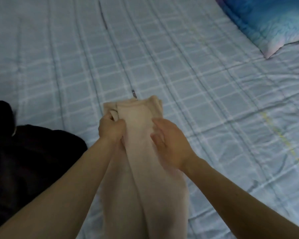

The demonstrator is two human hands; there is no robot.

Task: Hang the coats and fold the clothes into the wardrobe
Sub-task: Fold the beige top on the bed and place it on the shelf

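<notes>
Folding step: left hand (110, 128) clenched on the beige garment (141, 152) at its far end, right hand (169, 144) open, flat on it. Garment lies mid-bed on the checked bedspread (197, 83), trailing to near edge. Next: fold over, smooth. Dark clothing (33, 161) at left edge; no wardrobe/containers in view.

Two hands (110, 128) (169, 142), one beige garment (136, 118), one black garment (33, 161) (bunched), one pillow (269, 19)
</notes>
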